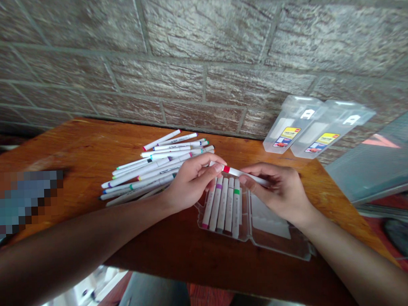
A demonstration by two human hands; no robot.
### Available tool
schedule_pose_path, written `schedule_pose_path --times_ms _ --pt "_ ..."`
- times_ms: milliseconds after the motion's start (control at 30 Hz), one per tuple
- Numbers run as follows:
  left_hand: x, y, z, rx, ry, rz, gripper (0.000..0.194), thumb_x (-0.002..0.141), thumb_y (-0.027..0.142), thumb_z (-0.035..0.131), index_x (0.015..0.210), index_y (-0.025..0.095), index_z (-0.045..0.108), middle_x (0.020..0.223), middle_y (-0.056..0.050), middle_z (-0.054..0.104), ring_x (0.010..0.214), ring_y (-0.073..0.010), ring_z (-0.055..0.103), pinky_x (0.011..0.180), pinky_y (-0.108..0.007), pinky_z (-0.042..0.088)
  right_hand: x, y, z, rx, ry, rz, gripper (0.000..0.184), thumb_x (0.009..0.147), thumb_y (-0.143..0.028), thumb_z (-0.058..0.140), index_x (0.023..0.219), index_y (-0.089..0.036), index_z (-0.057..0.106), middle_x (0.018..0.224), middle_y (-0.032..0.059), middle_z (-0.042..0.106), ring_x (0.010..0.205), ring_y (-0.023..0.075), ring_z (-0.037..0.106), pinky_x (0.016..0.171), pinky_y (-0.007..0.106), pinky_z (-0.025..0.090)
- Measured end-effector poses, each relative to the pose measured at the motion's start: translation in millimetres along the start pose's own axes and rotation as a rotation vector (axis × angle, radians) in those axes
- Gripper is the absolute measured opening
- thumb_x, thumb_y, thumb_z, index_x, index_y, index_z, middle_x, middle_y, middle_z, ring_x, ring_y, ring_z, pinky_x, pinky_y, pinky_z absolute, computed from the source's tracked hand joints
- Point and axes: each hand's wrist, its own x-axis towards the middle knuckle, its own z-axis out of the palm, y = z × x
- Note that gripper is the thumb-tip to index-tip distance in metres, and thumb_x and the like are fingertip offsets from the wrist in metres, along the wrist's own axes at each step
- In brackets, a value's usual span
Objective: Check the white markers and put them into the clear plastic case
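A white marker with a red band (236, 172) is held level between my two hands, above an open clear plastic case. My left hand (200, 175) pinches its left end. My right hand (275, 184) grips the other end, fingers wrapped around it. Below them the case (248, 234) lies open on the table; several white markers (222, 210) stand side by side in its left half, some with purple or green bands. A white sheet (268, 220) lies in its right half. To the left, a loose pile of white markers (160, 165) with coloured ends sits near my left wrist.
Two clear plastic boxes (280, 128) with yellow and blue labels stand at the table's back right, against the stone wall (175, 82). A blurred-out dark object (25, 199) lies on the left. The wooden table's (160, 252) front edge is close to my legs.
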Motion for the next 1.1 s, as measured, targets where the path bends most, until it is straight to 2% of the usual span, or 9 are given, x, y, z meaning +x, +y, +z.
schedule_pose_path --times_ms 267,500,633,867,1100 --pt "2.3 2.8 0.1 -0.017 0.051 -0.03 0.026 0.099 0.041 0.065 0.099 0.015 0.067 0.07 0.003 0.059 0.05 -0.0077 0.055 0.047 -0.02 0.042 2.2 2.6 0.6 0.067 0.032 0.029 0.009 0.092 -0.028 0.08 0.098 -0.022 0.083 0.083 0.0027 0.083 0.067 0.0158 0.074 0.059 0.023 0.056" --pt "5.6 4.2 -2.4 -0.098 0.091 -0.053 0.024 0.095 0.038 0.069 0.096 0.014 0.068 0.071 0.003 0.06 0.049 -0.0079 0.056 0.047 -0.023 0.043 6.0 0.7 0.6 0.236 0.084 0.119 0.009 0.087 -0.024 0.084 0.096 -0.024 0.085 0.083 0.0024 0.083 0.067 0.0146 0.075 0.061 0.022 0.059" --pt "7.7 2.9 -3.8 -0.167 0.13 -0.099 0.024 0.091 0.038 0.073 0.094 0.014 0.069 0.071 0.003 0.06 0.048 -0.008 0.054 0.045 -0.022 0.042 9.6 -2.8 -2.6 0.313 0.091 0.197 0.008 0.086 -0.027 0.086 0.094 -0.024 0.086 0.075 0.0013 0.081 0.061 0.0121 0.071 0.057 0.02 0.056" --pt "10.1 1.7 -4.8 -0.248 0.173 -0.101 0.023 0.089 0.036 0.075 0.091 0.014 0.071 0.069 0.002 0.059 0.048 -0.0078 0.051 0.043 -0.022 0.04 10.9 2.4 -5.4 0.436 0.133 0.323 0.013 0.085 -0.034 0.089 0.092 -0.024 0.085 0.068 0.0011 0.077 0.046 0.0066 0.055 0.041 0.017 0.041" --pt "10.2 2.8 -6.1 -0.285 0.197 -0.135 0.022 0.089 0.035 0.076 0.091 0.014 0.072 0.071 0.003 0.059 0.046 -0.0072 0.052 0.043 -0.022 0.04 9.8 3.9 -7.3 0.611 0.149 0.342 0.013 0.083 -0.032 0.09 0.093 -0.025 0.086 0.074 0.0022 0.079 0.049 0.0077 0.059 0.042 0.017 0.047"
